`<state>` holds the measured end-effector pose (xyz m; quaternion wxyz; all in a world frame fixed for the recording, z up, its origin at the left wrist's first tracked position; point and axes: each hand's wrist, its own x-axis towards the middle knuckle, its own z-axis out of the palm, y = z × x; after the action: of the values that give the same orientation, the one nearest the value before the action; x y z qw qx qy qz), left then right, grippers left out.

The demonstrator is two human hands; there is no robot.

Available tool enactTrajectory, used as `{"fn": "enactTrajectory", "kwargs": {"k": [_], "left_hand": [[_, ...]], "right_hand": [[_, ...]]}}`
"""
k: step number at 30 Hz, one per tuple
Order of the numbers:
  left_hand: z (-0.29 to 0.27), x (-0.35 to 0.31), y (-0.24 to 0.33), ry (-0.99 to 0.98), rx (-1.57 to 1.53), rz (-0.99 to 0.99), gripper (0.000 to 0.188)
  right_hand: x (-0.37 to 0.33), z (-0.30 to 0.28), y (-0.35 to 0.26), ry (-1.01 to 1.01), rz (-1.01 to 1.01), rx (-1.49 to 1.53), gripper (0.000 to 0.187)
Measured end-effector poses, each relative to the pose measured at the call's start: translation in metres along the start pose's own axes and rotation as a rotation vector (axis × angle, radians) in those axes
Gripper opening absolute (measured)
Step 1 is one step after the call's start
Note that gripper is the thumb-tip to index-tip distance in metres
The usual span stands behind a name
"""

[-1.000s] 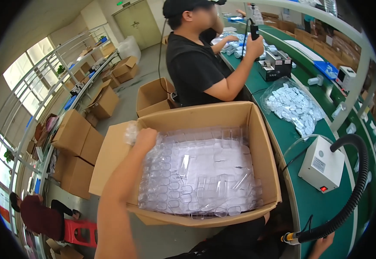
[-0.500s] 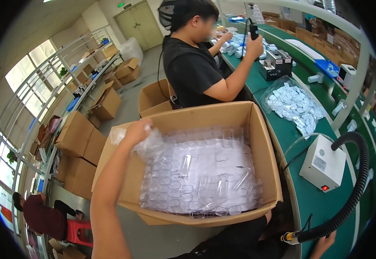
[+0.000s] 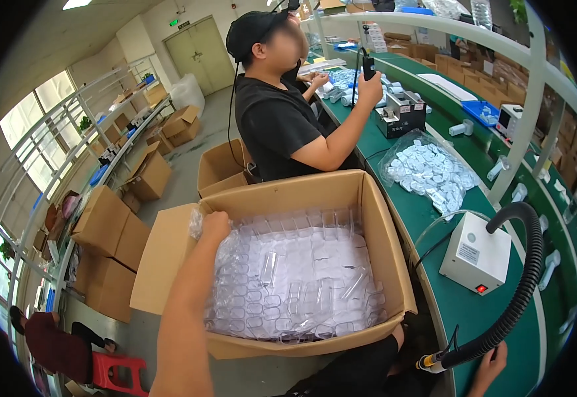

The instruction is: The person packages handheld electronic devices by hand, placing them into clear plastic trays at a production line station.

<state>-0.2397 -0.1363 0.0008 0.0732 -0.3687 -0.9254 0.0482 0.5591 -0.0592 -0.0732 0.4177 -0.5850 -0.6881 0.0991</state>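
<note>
A large open cardboard box (image 3: 282, 192) stands in front of me. Rows of clear plastic cases (image 3: 235, 311) line its sides, and a few lie loose on white sheets (image 3: 308, 251) inside. At the box's far left corner, my left hand (image 3: 214, 227) is closed on a thin clear plastic bag (image 3: 230, 255); a crumpled bit sticks out beyond the fist and the rest hangs along the inner left wall. My right hand (image 3: 489, 370) is at the bench's near edge, partly seen, with fingers apart and nothing visible in them. Beside it is the yellow-tipped nozzle (image 3: 427, 362) of a black hose (image 3: 527, 291).
On the green bench (image 3: 460, 317) to my right sit a white machine (image 3: 477, 251) with a lit red switch and a bag of pale blue parts (image 3: 431, 172). A co-worker (image 3: 282, 112) holds a black hand tool (image 3: 368, 66) beyond the box. More cartons (image 3: 109, 225) stand left.
My left hand has drawn the plastic bag toward the box's left wall, so it hangs lower inside. The whole view has shifted slightly. My right hand shows more at the bench edge.
</note>
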Motion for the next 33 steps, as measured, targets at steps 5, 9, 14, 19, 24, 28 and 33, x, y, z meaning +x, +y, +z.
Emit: {"fn": "enactTrajectory", "kwargs": {"k": [5, 9, 14, 19, 24, 28, 33], "left_hand": [[0.022, -0.003, -0.017, 0.053, -0.098, -0.04, 0.018], [-0.029, -0.013, 0.002, 0.01, 0.008, 0.031, 0.018], [-0.025, -0.005, -0.021, 0.344, -0.2, 0.162, 0.017], [-0.056, 0.006, -0.059, 0.362, -0.615, 0.095, 0.014], [-0.108, -0.049, -0.023, 0.151, 0.071, 0.414, 0.016], [-0.058, -0.056, -0.006, -0.225, 0.382, 0.515, 0.015], [0.004, -0.045, -0.02, -0.218, -0.076, 0.264, 0.022]], "right_hand": [[0.0, 0.008, 0.009, 0.015, -0.001, 0.032, 0.022], [-0.003, -0.004, -0.001, -0.018, 0.015, 0.049, 0.019], [-0.003, 0.003, 0.019, 0.029, 0.049, 0.099, 0.019], [-0.003, 0.003, 0.027, -0.027, 0.056, 0.118, 0.02], [-0.005, -0.001, 0.031, -0.056, 0.06, 0.066, 0.02], [-0.005, 0.002, 0.04, -0.001, 0.065, 0.126, 0.019], [0.002, 0.0, 0.014, -0.074, 0.035, 0.122, 0.018]]}}
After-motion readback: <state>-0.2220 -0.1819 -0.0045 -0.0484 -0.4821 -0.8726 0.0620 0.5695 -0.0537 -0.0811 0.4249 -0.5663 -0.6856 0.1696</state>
